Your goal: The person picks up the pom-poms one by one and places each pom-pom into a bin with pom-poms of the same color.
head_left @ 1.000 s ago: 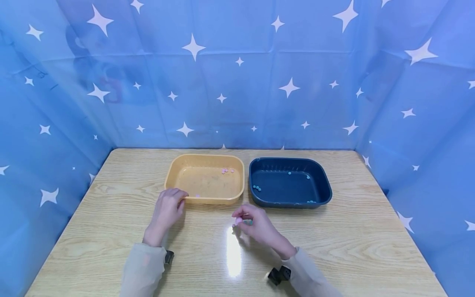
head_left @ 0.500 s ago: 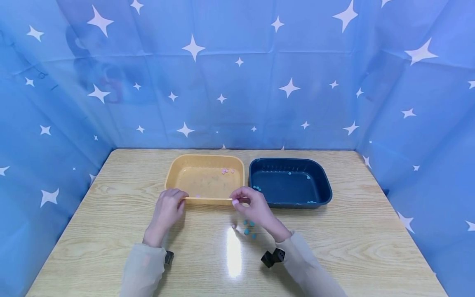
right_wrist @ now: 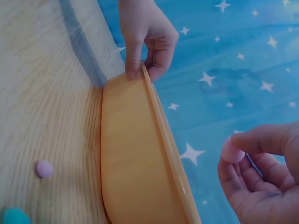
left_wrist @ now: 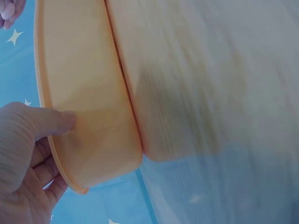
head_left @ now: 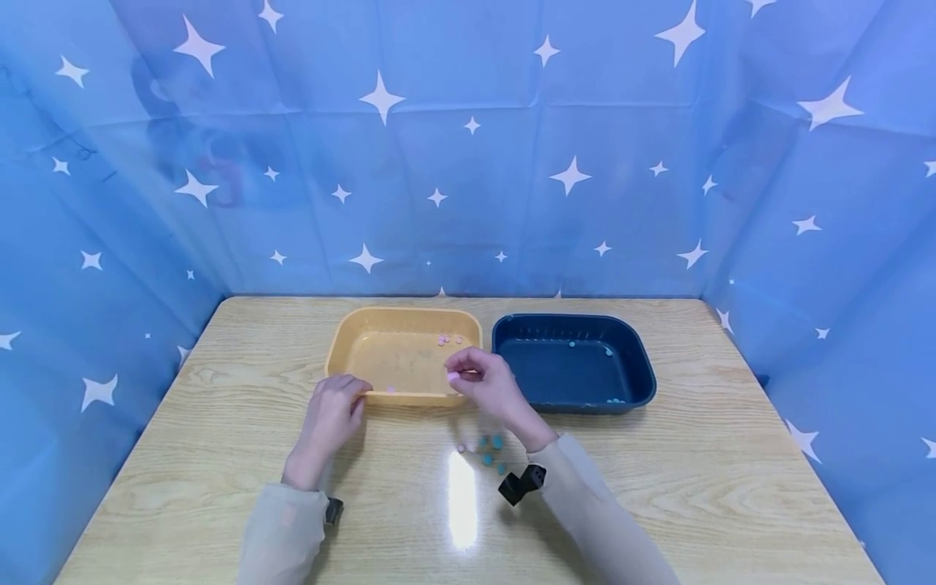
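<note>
My left hand (head_left: 334,414) grips the near left rim of the yellow-orange tub (head_left: 402,310), thumb outside the wall and fingers over the inner side, as the left wrist view shows. Between the thumb and fingers of my right hand (head_left: 491,388) is a pink ball (right_wrist: 232,150), held above the tub's near right rim. Several small pink balls (head_left: 448,340) lie inside this tub. On the table in front of it are one pink ball (right_wrist: 45,169) and several teal balls (head_left: 487,460), close below my right wrist.
To the right of the yellow-orange tub stands a dark blue tub (head_left: 578,317) with several teal balls (head_left: 609,353) in it; my right hand covers its near left corner. Both rest on a wooden table (head_left: 731,455), with a blue starred curtain (head_left: 468,211) behind and at the sides.
My right hand has lifted the pink ball from the table and carried it forward and slightly left, over the yellow-orange tub's rim. My left hand has stayed on its rim.
</note>
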The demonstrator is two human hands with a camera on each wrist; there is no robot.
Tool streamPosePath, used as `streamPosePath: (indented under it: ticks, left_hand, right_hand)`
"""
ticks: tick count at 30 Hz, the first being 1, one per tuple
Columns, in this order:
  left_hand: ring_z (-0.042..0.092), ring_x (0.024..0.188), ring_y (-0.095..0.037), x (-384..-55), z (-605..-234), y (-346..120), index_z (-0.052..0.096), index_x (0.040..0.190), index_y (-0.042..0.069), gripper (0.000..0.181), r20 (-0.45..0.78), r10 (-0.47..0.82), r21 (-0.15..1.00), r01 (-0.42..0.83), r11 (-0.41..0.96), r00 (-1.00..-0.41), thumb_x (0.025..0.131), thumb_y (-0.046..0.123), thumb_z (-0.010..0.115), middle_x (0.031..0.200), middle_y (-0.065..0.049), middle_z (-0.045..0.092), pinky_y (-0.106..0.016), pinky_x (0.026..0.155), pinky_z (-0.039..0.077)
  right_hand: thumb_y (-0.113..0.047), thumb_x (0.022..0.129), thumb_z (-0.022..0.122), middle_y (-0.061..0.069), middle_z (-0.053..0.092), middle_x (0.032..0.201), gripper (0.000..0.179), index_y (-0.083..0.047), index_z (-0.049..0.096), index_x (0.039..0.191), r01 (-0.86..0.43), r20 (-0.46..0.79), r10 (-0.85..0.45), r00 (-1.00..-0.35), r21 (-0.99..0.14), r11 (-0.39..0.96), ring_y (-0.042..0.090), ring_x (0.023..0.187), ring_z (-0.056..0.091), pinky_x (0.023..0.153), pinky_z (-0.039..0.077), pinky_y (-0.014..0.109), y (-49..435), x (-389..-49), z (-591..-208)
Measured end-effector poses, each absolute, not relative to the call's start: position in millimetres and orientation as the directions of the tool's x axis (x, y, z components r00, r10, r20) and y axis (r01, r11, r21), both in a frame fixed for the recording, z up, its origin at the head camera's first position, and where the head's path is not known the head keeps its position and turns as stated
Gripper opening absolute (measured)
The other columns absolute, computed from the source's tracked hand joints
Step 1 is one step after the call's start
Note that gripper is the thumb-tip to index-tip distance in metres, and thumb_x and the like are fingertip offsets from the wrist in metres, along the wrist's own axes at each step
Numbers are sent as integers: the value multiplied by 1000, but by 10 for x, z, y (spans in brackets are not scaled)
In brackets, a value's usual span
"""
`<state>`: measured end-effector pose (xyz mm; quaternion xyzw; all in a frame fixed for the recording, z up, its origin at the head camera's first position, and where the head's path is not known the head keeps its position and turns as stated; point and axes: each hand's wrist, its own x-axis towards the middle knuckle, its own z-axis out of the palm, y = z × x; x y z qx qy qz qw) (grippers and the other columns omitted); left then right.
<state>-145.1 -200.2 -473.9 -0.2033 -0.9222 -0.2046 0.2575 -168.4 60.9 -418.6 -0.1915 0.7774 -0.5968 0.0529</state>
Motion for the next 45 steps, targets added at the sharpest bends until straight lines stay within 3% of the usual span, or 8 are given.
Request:
streamPosePath:
  ticks: [10,16,23,45]
  left_hand:
    - [60,76,-29,-1429,-4747,-1984,66,79,2,20,562,264,273,477,835,-784,64,-11,72,77,-8,65,-46,78,45]
    - [60,75,-29,-1425,-4748,-1982,66,79,1,20,557,262,273,472,838,-788,64,-10,73,77,-8,65,-46,79,45]
    - [60,75,-29,-1414,-4764,-1987,66,79,1,21,559,263,276,476,835,-786,64,-11,73,77,-9,65,-46,78,45]
    - [60,76,-29,-1464,-4755,-1995,66,80,2,21,571,277,266,493,828,-773,64,-10,73,77,-9,65,-45,78,45]
  right_hand:
    - [-1,87,63,17,63,100,17,3,62,103,-134,67,-337,-939,-975,178,22,91,59,76,52,25,531,-1804,-4222]
    - [0,85,64,17,63,105,18,4,63,103,-111,63,-298,-952,-983,146,25,102,59,82,52,28,473,-1869,-4209]
    - [1,85,64,14,63,99,18,3,63,103,-94,51,-293,-955,-987,133,19,89,60,80,51,28,416,-1934,-4208]
    - [2,83,66,16,64,97,17,5,63,100,-137,112,-225,-968,-986,99,18,87,60,79,52,27,247,-2162,-4195]
